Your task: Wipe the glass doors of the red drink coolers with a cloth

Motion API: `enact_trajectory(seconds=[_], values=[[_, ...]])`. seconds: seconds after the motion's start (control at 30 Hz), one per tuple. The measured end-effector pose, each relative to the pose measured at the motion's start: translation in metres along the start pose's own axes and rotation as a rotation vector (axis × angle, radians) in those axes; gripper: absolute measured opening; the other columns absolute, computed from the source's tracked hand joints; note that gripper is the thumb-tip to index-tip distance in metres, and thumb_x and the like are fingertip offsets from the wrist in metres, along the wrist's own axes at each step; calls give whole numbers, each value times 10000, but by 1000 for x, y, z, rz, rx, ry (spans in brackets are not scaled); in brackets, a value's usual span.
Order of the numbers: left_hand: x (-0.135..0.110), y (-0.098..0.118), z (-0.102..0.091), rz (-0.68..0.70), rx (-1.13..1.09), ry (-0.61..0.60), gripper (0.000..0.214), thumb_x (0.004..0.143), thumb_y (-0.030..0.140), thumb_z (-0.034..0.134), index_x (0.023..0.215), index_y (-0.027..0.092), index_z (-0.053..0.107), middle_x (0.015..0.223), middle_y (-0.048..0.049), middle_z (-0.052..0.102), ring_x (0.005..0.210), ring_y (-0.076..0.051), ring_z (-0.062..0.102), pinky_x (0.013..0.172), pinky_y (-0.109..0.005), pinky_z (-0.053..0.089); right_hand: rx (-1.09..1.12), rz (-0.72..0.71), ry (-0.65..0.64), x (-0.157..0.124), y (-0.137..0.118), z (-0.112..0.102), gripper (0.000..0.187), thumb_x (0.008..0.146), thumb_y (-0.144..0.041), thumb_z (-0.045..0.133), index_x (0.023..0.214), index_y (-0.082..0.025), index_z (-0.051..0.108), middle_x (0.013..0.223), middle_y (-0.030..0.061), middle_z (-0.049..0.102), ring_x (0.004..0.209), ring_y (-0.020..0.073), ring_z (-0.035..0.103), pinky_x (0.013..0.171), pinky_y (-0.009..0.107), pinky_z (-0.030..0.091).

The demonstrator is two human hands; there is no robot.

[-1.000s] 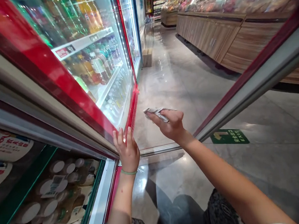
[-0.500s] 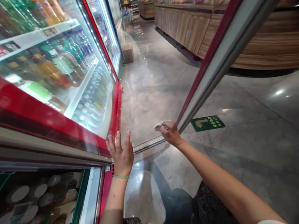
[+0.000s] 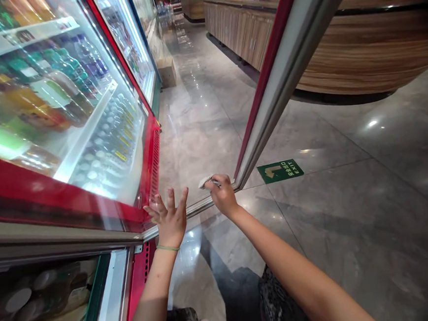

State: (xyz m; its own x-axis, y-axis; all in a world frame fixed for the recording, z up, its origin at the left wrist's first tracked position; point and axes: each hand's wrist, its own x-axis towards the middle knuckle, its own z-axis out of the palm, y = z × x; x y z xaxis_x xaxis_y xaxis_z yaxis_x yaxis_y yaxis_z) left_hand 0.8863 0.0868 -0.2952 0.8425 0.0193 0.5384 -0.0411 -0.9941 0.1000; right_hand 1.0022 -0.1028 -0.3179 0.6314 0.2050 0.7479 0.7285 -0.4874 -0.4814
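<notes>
An open glass fridge door [image 3: 278, 81] swings out over the shop floor. My left hand [image 3: 169, 219] is spread flat against the bottom rail of the door near its hinge corner, a green band on the wrist. My right hand [image 3: 222, 195] is closed on a small crumpled grey cloth [image 3: 205, 182] and presses it on the door's bottom rail near the lower outer corner.
A lit drinks cooler [image 3: 65, 108] with a red frame lines the left. Below it a shelf of round-lidded cups [image 3: 21, 304] shows. A wooden display counter [image 3: 338, 47] runs along the right. A green exit sign [image 3: 280, 170] is stuck on the glossy floor.
The view has swung down and left. My right hand with the cloth went from mid-glass down to the door's bottom rail and slid left along it. My left hand spread its fingers.
</notes>
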Motion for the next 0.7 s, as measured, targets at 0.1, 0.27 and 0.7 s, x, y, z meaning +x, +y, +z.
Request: enact_trajectory(seconds=[0.1,0.27,0.7], values=[[0,0,3,-17,7,-10,837,922,168,646,1598,455,245,1742,-66,130,1546,-331,-285,1157,-824,-123,-2,312,253,7,23,-11,292,857,-123,508,1067,-257,660,1145,72,548,1124,223,544,1036,410,469],[2,3,3,-40,-15,7,832,919,197,671,1595,450,255,1747,-65,86,1563,-386,-221,1160,-829,-87,52,788,474,0,34,6,232,780,-130,495,986,-231,529,1041,50,504,1020,197,547,1019,403,471],[5,4,-6,-2,-33,100,781,924,165,658,1582,430,332,1720,-81,227,1604,-378,-56,1189,-799,-65,125,1005,598,-15,50,51,463,847,-223,494,1308,-199,461,1283,153,518,1239,235,529,1084,426,455]])
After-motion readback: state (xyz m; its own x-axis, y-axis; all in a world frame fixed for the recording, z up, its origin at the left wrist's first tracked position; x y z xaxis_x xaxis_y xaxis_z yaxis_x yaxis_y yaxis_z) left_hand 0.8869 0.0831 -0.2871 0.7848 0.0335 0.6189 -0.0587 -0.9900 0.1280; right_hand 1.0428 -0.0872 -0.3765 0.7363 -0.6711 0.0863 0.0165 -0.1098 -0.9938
